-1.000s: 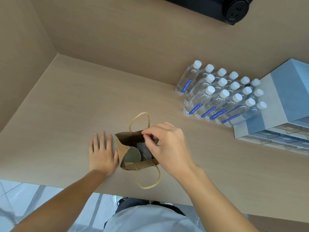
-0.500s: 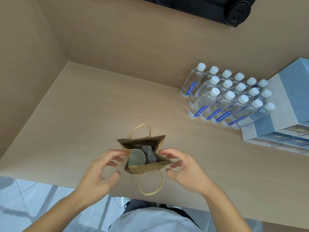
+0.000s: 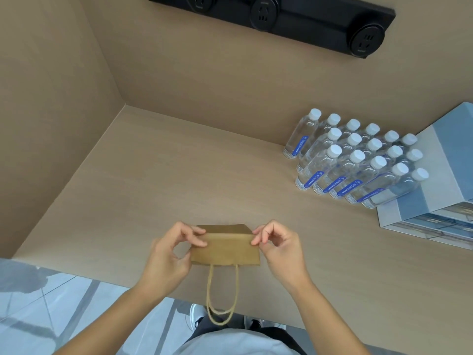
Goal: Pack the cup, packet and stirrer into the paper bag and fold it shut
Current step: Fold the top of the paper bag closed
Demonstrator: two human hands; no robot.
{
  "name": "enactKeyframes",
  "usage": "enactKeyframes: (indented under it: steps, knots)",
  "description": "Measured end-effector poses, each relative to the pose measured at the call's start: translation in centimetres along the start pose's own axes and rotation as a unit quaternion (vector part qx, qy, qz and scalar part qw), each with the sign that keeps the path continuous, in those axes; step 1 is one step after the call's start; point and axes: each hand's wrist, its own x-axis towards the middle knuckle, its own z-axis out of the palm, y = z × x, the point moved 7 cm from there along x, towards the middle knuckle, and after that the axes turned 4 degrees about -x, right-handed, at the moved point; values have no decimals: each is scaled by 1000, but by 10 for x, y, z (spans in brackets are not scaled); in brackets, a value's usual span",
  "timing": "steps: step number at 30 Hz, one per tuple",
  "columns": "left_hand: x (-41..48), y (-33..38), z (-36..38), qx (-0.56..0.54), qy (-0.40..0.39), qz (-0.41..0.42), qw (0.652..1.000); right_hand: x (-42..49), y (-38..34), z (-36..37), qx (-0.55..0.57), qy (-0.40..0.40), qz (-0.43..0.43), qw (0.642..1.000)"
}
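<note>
From the head camera I look down on a tan wooden bench point(image 3: 179, 175) set in a corner between two tan walls. The paper bag point(image 3: 225, 248) stands near the front edge of the bench, its top folded over toward me so the mouth is shut and a flat flap faces the camera. Its two twisted paper handles point(image 3: 222, 295) hang down from the flap's lower edge, past the bench edge. I cannot see the cup, the packet or the stirrer; with the bag closed I cannot tell from this view what is inside.

My left hand point(image 3: 169, 254) is on the left end of the fold, thumb and fingertips pinching the bag's upper left corner, the other fingers curled. My right hand point(image 3: 279, 249) mirrors it on the right end, fingertips pinching the upper right corner of the flap, palm turned inward. Both forearms come up from the bottom of the frame.

Well apart, at the back right of the bench, a block of clear water bottles point(image 3: 358, 162) with white caps and blue labels stands in rows, just beside a stack of blue and white boxes point(image 3: 440, 180). A black power strip point(image 3: 281, 19) with round sockets is fixed to the back wall. Below the bench edge I see a pale floor and a shoe point(image 3: 197, 315)
</note>
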Motion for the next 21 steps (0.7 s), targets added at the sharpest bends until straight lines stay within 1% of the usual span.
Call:
enactKeyframes:
  steps: [1, 3, 4, 6, 8, 10, 12, 14, 16, 17, 18, 19, 21]
  knots:
    - [-1, 5, 4, 39, -15, 48, 998, 0, 4, 2, -5, -6, 3, 1000]
    - [-3, 14, 14, 110, -65, 132, 983, -1, 6, 5, -20, 0, 5, 1000]
    - [-3, 14, 19, 126, -93, 147, 977, -1, 4, 6, -38, 3, 1, 999]
    - [-1, 11, 24, 128, -112, 132, 977, 1, 1, 12, -124, -7, -34, 992]
    - [2, 6, 26, 127, -88, 107, 982, 6, 2, 22, -227, -20, -55, 972]
    - [9, -3, 28, 121, -77, 54, 988, 10, 5, 35, -275, -54, -42, 959]
    - [17, -9, 35, 126, -106, 20, 986, 12, 7, 46, -311, -103, -28, 944]
    - [23, -5, 45, 190, -149, 27, 970, 14, 3, 53, -357, -131, -36, 924]
    - [27, 3, 52, 269, -163, 65, 947, 13, -2, 59, -424, -134, -55, 894]
    - [27, 6, 55, 288, -169, 75, 940, 12, -5, 63, -453, -131, -65, 879]
    - [27, 6, 56, 289, -179, 80, 937, 10, -8, 65, -462, -126, -67, 875]
    - [28, 5, 56, 279, -194, 77, 937, 8, -9, 66, -451, -124, -63, 881]
    - [30, -4, 48, 247, -219, 47, 943, 7, -7, 59, -404, -126, -54, 904]
